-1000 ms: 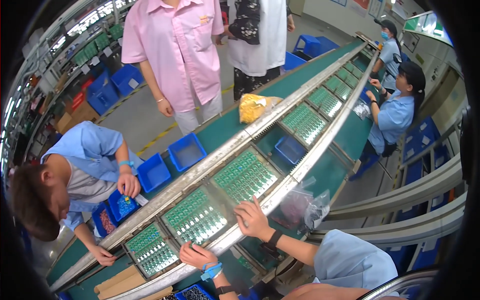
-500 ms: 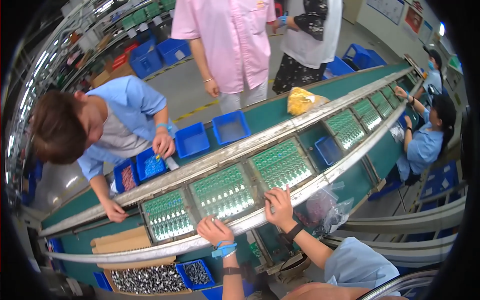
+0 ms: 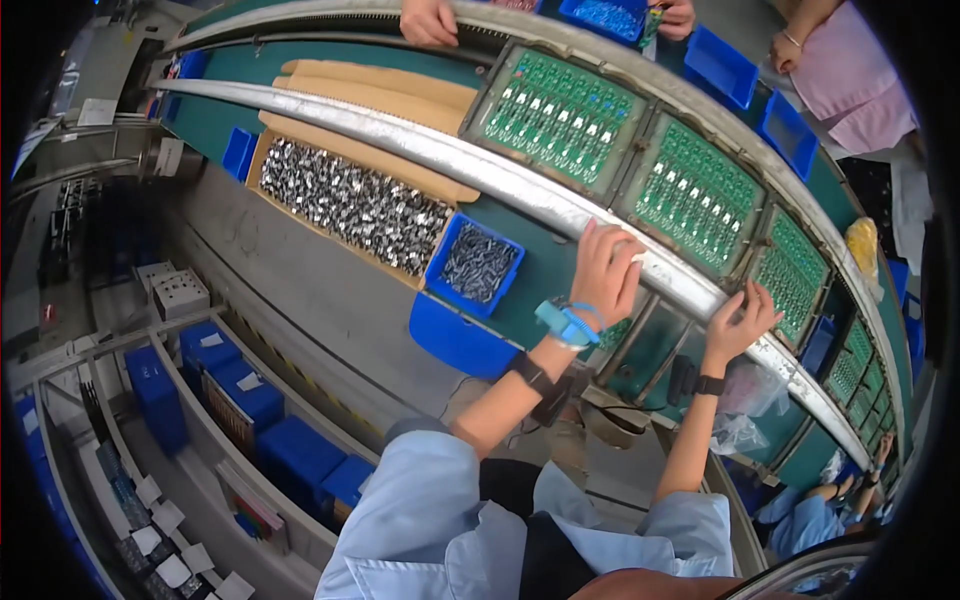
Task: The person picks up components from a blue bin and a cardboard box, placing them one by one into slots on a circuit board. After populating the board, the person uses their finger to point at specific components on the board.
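My left hand [image 3: 606, 272] rests at the metal rail [image 3: 545, 195] with its fingers stretched over it, in front of a green circuit board panel [image 3: 695, 195] held in a frame. A light blue wrist strap [image 3: 568, 324] circles that wrist. Farther right, my right hand [image 3: 742, 318] lies on the same rail, fingers bent and apart, beside another green circuit board panel [image 3: 790, 273]. I see nothing held in either hand. White and silvery parts stand in rows on the boards. One more panel [image 3: 558, 118] lies to the left.
Left of my hands stand a cardboard box [image 3: 340, 205] of silvery metal parts and a blue bin [image 3: 474, 264] of small dark parts. Across the line, a co-worker's hands [image 3: 430, 20] show near blue bins [image 3: 720, 66]. Plastic bags [image 3: 740, 432] lie below my right hand.
The view has swung left and down, bringing the box of metal parts and floor shelving into sight. My hands stay at the rail; the boards stand farther left relative to them.
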`<state>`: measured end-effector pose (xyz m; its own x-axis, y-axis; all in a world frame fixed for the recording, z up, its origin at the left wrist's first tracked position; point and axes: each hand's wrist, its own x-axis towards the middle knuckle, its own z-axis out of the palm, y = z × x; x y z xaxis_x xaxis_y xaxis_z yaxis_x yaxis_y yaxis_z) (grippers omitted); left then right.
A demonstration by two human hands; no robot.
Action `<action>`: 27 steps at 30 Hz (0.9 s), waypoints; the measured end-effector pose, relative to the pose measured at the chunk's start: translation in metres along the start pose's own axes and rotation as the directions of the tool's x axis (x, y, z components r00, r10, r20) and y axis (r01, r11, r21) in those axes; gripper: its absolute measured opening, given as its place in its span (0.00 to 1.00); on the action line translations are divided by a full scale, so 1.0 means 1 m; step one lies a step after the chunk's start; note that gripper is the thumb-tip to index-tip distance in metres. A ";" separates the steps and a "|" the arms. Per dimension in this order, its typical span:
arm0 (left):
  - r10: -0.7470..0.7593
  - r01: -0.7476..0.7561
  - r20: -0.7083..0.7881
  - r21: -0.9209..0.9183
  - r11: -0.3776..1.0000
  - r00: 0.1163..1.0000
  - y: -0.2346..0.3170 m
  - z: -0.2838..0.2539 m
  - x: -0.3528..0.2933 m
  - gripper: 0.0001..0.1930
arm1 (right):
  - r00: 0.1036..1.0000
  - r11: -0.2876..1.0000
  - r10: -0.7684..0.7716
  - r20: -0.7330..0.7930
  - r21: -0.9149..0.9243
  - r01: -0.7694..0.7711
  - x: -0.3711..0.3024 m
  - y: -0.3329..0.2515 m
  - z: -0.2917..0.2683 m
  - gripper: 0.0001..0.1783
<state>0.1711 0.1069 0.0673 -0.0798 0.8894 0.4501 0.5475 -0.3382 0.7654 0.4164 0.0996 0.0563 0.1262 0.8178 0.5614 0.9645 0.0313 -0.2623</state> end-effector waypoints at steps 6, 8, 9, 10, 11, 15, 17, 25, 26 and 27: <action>-0.348 0.362 -0.098 0.220 0.906 0.932 -0.050 -0.121 -0.077 0.09 | 0.996 0.991 0.004 -0.086 0.137 0.008 -0.010 -0.069 0.003 0.16; -0.470 0.492 -0.146 0.283 0.823 0.870 -0.080 -0.159 -0.097 0.11 | 0.999 0.958 -0.020 -0.042 0.285 0.031 -0.014 -0.117 -0.006 0.16; -0.524 0.547 -0.163 0.322 0.773 0.836 -0.092 -0.175 -0.107 0.13 | 0.997 0.927 -0.066 0.033 0.373 0.049 -0.020 -0.155 -0.008 0.16; -0.524 0.545 -0.155 0.315 0.777 0.837 -0.102 -0.181 -0.113 0.13 | 0.988 0.871 -0.069 0.142 0.492 -0.010 -0.029 -0.190 -0.007 0.14; -0.514 0.528 -0.143 0.367 0.766 0.846 -0.110 -0.189 -0.120 0.15 | 0.929 0.847 -0.211 0.304 0.531 0.019 -0.029 -0.227 -0.014 0.11; -0.462 0.439 -0.066 0.456 0.774 0.884 -0.126 -0.185 -0.124 0.21 | 0.714 0.780 -0.434 0.549 0.626 -0.008 -0.070 -0.302 0.021 0.09; -0.426 0.382 -0.015 0.470 0.796 0.905 -0.130 -0.176 -0.116 0.24 | 0.693 0.847 -0.446 0.566 0.517 0.123 -0.084 -0.321 0.045 0.09; -0.473 0.383 0.049 0.517 0.765 0.880 -0.110 -0.162 -0.112 0.22 | 0.683 0.873 -0.482 0.548 0.364 0.324 -0.097 -0.323 0.054 0.05; -0.442 0.337 0.099 0.507 0.793 0.892 -0.109 -0.155 -0.105 0.22 | 0.716 0.899 -0.433 0.548 0.325 0.295 -0.093 -0.314 0.056 0.05; -0.454 0.371 0.084 0.455 0.809 0.887 -0.110 -0.145 -0.099 0.21 | 0.733 0.883 -0.451 0.509 0.372 0.284 -0.086 -0.304 0.059 0.05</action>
<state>-0.0018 0.0119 0.0054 -0.2497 0.9682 0.0131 0.7925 0.1966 0.5773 0.0986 0.0538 0.0416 -0.4602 0.8782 0.1302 0.8015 0.4740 -0.3646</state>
